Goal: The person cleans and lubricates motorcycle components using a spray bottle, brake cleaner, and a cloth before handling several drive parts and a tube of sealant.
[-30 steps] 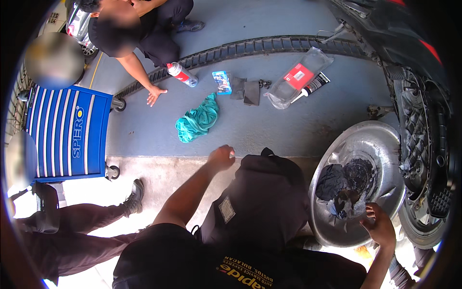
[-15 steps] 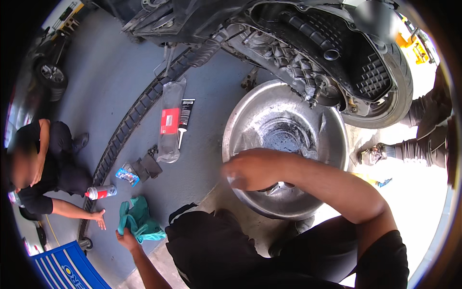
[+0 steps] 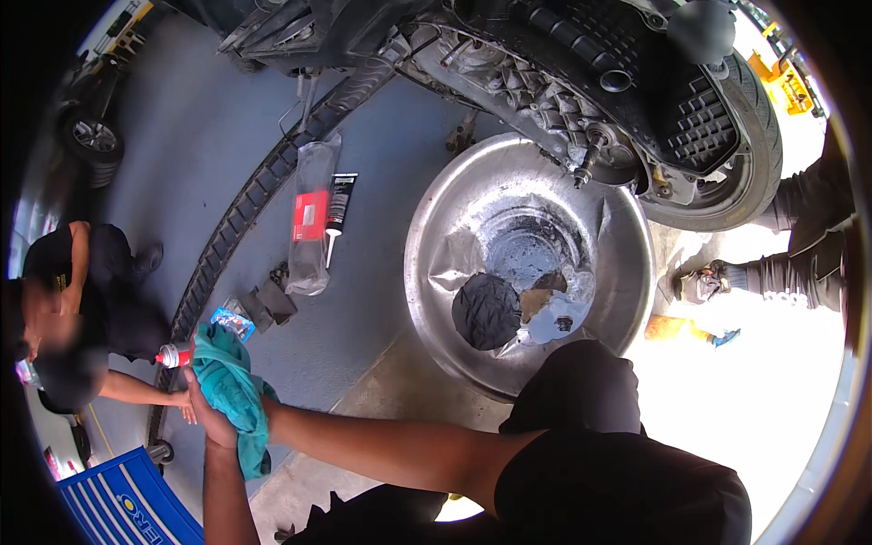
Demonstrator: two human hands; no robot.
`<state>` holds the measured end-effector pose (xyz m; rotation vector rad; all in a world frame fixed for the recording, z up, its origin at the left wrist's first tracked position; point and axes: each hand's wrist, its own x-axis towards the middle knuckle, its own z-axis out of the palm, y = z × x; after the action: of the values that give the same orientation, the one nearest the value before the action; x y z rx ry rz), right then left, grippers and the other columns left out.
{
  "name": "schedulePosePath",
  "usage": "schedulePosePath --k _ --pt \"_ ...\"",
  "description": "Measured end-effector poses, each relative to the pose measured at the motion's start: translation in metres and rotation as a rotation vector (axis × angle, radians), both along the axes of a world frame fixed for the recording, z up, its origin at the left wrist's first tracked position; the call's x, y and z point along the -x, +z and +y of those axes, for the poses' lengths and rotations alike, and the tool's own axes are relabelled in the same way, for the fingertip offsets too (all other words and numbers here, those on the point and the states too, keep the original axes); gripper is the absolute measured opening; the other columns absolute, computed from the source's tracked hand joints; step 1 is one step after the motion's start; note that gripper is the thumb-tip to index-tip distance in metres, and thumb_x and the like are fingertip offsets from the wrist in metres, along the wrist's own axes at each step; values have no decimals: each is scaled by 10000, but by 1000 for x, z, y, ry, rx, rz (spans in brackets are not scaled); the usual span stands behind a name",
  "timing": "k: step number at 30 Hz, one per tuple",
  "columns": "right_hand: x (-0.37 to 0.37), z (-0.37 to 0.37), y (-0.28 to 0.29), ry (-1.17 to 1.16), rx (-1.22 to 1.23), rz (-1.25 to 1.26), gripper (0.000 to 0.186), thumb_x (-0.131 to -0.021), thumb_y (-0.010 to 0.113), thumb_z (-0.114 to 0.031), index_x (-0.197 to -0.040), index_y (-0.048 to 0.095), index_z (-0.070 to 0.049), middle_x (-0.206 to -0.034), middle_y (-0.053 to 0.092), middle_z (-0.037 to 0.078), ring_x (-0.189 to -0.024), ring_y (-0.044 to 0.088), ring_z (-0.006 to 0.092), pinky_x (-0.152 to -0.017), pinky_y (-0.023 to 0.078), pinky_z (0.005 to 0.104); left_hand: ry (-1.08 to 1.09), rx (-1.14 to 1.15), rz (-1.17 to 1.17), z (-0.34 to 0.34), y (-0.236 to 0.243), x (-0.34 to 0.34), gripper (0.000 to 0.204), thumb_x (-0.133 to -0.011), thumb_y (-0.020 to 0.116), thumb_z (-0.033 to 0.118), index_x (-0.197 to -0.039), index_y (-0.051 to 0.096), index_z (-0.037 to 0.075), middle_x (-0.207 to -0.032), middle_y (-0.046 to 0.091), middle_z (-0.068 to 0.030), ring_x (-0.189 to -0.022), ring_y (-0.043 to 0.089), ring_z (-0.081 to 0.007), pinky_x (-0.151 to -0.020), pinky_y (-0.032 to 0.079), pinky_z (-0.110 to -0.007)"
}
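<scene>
A teal cloth (image 3: 227, 372) is bunched between my two hands, left of the metal basin. My left hand (image 3: 211, 420) is closed on it from the near left side, the thumb along the cloth's edge. My right arm reaches across from the right, and my right hand (image 3: 270, 411) is pushed into the cloth. The folds cover its fingers, so I cannot see whether they are closed. Just beyond the cloth lies a spray can (image 3: 173, 355) with a red nozzle, partly hidden. The round metal basin (image 3: 427, 213) holds a crumpled black piece (image 3: 486, 312) and some pale and brown scraps.
A partly stripped scooter (image 3: 554, 100) overhangs the basin. On the floor lie a plastic-wrapped long packet (image 3: 309, 218), a black tube (image 3: 340, 204), a blue packet (image 3: 233, 322) and a dark ribbed belt-like strip (image 3: 218, 245). A person (image 3: 86, 309) crouches left, one hand near the cloth; another stands right.
My right hand has left the basin and moved left into the teal cloth. My left hand has shifted slightly left and up with the cloth. The basin's contents now show.
</scene>
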<state>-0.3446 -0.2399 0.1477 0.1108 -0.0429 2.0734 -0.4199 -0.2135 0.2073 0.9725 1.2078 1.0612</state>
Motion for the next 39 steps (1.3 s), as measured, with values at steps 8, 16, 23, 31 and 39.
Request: schedulePosePath --k 8,16,23,31,39 --pt "-181 60 -3 -567 180 -442 326 -1028 547 -394 -1225 595 -139 -1120 627 16 -1055 594 181 -936 515 324 -304 -263 69 19 35 -233 637 -1016 565 133 -1562 253 29 -1445 480 -159 -1325 475 -250 -1139 341 -359" --pt "-324 13 31 -890 -100 -294 490 -1022 584 -227 -1482 445 -133 -1424 534 56 -1324 493 217 -1136 390 366 -230 -1225 1130 22 43 -302 502 -943 653 246 -1371 532 14 -1322 583 -217 -1201 580 -340 -990 457 -432" --pt "-331 -12 39 -1180 56 -1435 451 -862 753 -176 -1247 598 0 -1169 673 106 -1017 655 188 -883 534 352 -1048 -871 860 -1 56 -293 294 -864 660 188 -1096 659 8 -1150 658 -254 -1075 619 -458 -915 499 -506" --pt "-273 8 18 -1150 -296 -668 457 -978 656 -195 -1373 501 -28 -1249 620 92 -1057 642 179 -913 552 311 -670 -925 123 25 30 -252 454 -975 620 213 -1361 537 -11 -1428 516 -233 -1330 512 -368 -1098 397 -432" --pt "-214 17 90 -853 -85 -1716 537 -972 627 -334 -1389 494 -24 -1333 553 179 -1244 552 289 -1077 425 414 -146 -556 -17 83 -48 -205 213 -993 609 207 -1060 581 7 -1024 633 -117 -973 629 -216 -890 500 -360"
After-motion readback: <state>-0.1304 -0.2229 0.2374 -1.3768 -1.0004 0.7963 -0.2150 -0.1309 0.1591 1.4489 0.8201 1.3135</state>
